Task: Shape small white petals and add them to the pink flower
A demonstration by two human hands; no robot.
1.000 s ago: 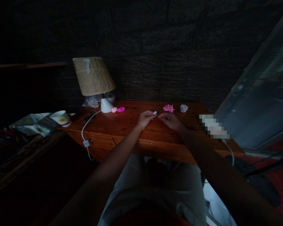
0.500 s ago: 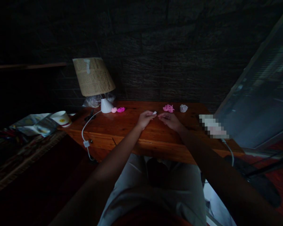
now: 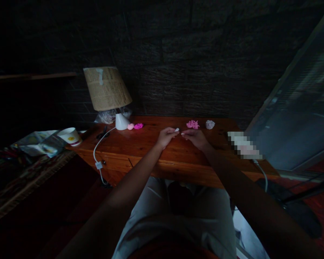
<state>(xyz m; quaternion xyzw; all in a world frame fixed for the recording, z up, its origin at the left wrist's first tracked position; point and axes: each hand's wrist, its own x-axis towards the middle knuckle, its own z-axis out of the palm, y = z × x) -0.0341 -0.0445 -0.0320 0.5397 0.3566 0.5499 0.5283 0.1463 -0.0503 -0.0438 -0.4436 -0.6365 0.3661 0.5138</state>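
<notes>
My left hand [image 3: 166, 136] is closed in a pinch on a small white lump [image 3: 177, 129] held just above the wooden table [image 3: 140, 144]. My right hand [image 3: 194, 137] is close beside it, fingers curled, with a tiny white bit [image 3: 183, 133] at its fingertips. The two hands nearly touch over the table's middle. Behind them lie a pink crumpled piece [image 3: 192, 124] and a pale greyish lump [image 3: 210, 124].
A lamp [image 3: 108, 90] with a paper shade stands at the back left, with two pink lumps [image 3: 135, 126] by its white base and its cord [image 3: 98, 151] hanging over the table edge. A paper cup [image 3: 70, 136] and papers lie at left. A white cabled device [image 3: 244, 145] lies at right.
The hands stay in place over the table. A tiny white bit now shows at my right fingertips, a little apart from the lump in my left hand.
</notes>
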